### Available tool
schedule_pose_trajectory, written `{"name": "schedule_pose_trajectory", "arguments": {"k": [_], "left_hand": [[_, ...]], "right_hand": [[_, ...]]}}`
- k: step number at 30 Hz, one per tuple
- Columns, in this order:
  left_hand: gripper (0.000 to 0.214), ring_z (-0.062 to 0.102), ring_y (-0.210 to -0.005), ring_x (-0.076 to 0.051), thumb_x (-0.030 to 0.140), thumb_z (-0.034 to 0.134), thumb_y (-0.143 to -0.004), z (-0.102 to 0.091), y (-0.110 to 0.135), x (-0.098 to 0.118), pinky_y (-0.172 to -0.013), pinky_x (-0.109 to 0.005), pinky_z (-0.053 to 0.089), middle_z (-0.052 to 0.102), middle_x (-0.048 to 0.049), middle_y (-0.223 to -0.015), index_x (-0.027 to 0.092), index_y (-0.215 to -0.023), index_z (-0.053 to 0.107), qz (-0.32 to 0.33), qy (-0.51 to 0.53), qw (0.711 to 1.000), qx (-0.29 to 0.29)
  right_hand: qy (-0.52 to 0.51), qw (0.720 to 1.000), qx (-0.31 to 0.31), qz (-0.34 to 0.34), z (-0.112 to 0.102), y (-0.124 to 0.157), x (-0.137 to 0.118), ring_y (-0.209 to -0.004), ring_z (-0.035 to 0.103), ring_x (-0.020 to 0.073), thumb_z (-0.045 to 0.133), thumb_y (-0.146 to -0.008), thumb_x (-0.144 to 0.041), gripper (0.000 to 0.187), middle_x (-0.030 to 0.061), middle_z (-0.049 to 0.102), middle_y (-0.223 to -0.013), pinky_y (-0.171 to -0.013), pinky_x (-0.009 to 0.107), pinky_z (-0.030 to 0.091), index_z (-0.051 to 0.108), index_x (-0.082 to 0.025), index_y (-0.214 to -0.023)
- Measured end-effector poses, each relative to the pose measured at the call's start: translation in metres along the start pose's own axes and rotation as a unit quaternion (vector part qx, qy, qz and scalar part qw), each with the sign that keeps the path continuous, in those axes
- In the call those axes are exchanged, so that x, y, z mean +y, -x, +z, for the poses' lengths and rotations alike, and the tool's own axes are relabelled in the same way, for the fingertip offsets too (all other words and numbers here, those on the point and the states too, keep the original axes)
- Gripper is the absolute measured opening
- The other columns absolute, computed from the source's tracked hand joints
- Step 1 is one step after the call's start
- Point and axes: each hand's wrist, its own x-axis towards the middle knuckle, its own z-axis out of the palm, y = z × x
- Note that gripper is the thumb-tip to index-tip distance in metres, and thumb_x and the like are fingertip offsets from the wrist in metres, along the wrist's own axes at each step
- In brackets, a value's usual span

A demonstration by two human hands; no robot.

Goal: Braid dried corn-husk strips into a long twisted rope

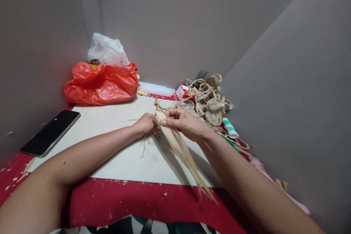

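A long pale corn husk (178, 144) hangs slantwise over the board, its frayed tip reaching past the front edge. My right hand (185, 122) pinches the husk near its upper end, with the thumb on top and the fingers behind. At that same upper end, my left hand (146, 122) is closed on the husk; some of its fingers are hidden behind it. A short twisted straw cord (157, 104) sticks up just above the two hands. Thin loose fibres (143, 146) hang or lie below my left hand.
A white board (120, 164) lies on a red cloth (117, 199) sprinkled with scraps. To the left are a phone (52, 131) and a red plastic bag (102, 84). Coiled straw rope (215, 108) and a green-white tube (230, 128) sit right. Grey walls (175, 18) enclose the table.
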Motion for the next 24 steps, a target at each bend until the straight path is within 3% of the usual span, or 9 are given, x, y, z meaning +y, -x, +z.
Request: {"name": "schedule_pose_trajectory", "arguments": {"k": [3,7,14,19,24], "left_hand": [[0.016,0.025,-0.027,-0.005,0.014,0.047,-0.072,-0.005,0.003,0.000,-0.034,-0.019,0.015,0.039,0.0048,-0.033,0.015,-0.057,0.053,-0.029,-0.008,0.999,-0.033],[0.018,0.039,-0.031,-0.006,0.017,0.049,-0.074,-0.004,0.001,0.000,-0.037,-0.018,0.029,0.048,0.0031,-0.039,0.015,-0.057,0.051,-0.020,-0.008,1.000,-0.006],[0.014,0.047,-0.039,-0.008,0.022,0.053,-0.075,-0.001,0.003,-0.003,-0.043,-0.020,0.033,0.053,0.0025,-0.046,0.014,-0.063,0.055,-0.004,0.005,1.000,0.020],[0.017,0.043,-0.039,-0.008,0.022,0.052,-0.076,0.000,0.003,-0.005,-0.046,-0.021,0.034,0.049,0.0040,-0.043,0.015,-0.061,0.053,0.008,-0.002,0.998,0.057],[0.016,0.044,-0.044,-0.008,0.022,0.053,-0.075,0.002,0.002,-0.008,-0.049,-0.021,0.032,0.052,0.0034,-0.047,0.015,-0.060,0.053,0.033,0.001,0.995,0.092]], "right_hand": [[0.065,0.997,0.033,0.002,-0.003,0.011,0.017,-0.041,0.034,0.0040,0.077,-0.055,-0.036,0.037,-0.0093,0.041,-0.047,-0.040,0.018,0.024,0.046,-0.017,-0.064],[0.113,0.993,0.034,0.012,0.003,0.015,0.031,-0.037,0.038,0.0051,0.070,-0.064,-0.042,0.035,-0.0086,0.042,-0.044,-0.037,0.018,0.027,0.045,-0.017,-0.062],[0.033,0.998,0.018,0.046,0.011,0.014,0.041,-0.037,0.049,0.0079,0.064,-0.068,-0.055,0.041,-0.0026,0.054,-0.047,-0.038,0.020,0.041,0.052,-0.015,-0.065],[0.036,0.997,0.056,0.033,0.018,0.013,0.042,-0.038,0.046,0.0068,0.066,-0.066,-0.046,0.035,-0.0044,0.049,-0.047,-0.039,0.020,0.043,0.050,-0.015,-0.060],[0.088,0.990,0.111,-0.003,0.022,0.009,0.045,-0.039,0.040,0.0070,0.060,-0.069,-0.037,0.025,-0.0051,0.044,-0.048,-0.039,0.020,0.036,0.048,-0.017,-0.061]]}}
